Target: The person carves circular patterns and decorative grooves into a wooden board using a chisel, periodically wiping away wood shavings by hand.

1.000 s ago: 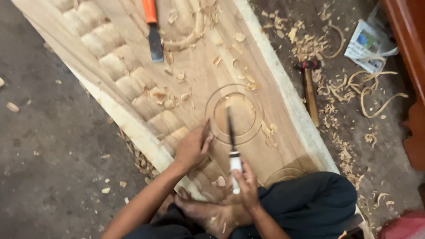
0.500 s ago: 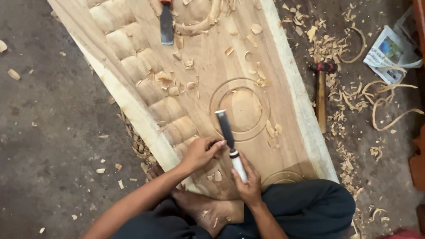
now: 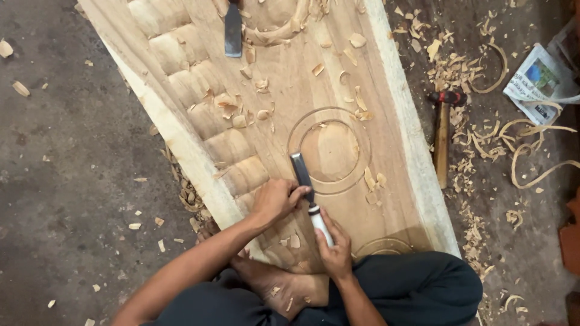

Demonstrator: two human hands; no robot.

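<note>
The person sits on the floor at the near end of a long carved wooden plank [image 3: 314,78], with a bare foot [image 3: 284,290] resting against its near edge. The right hand [image 3: 335,250] has its fingers wrapped tight around the pale handle of a chisel [image 3: 308,190], and the left hand [image 3: 275,199] has its fingers closed on the dark metal blade, just above the handle. The blade tip touches the wood at the left rim of a carved double circle [image 3: 332,151], near the middle of the plank. A second chisel [image 3: 233,30] lies on the plank near its far end. Wood chips [image 3: 241,115] are scattered along the carved lobes by the left edge. A hammer [image 3: 444,136] with a wooden handle lies on the floor just beside the right edge of the plank, among curled shavings [image 3: 531,151], and a folded newspaper [image 3: 538,81] lies further to the right.
</note>
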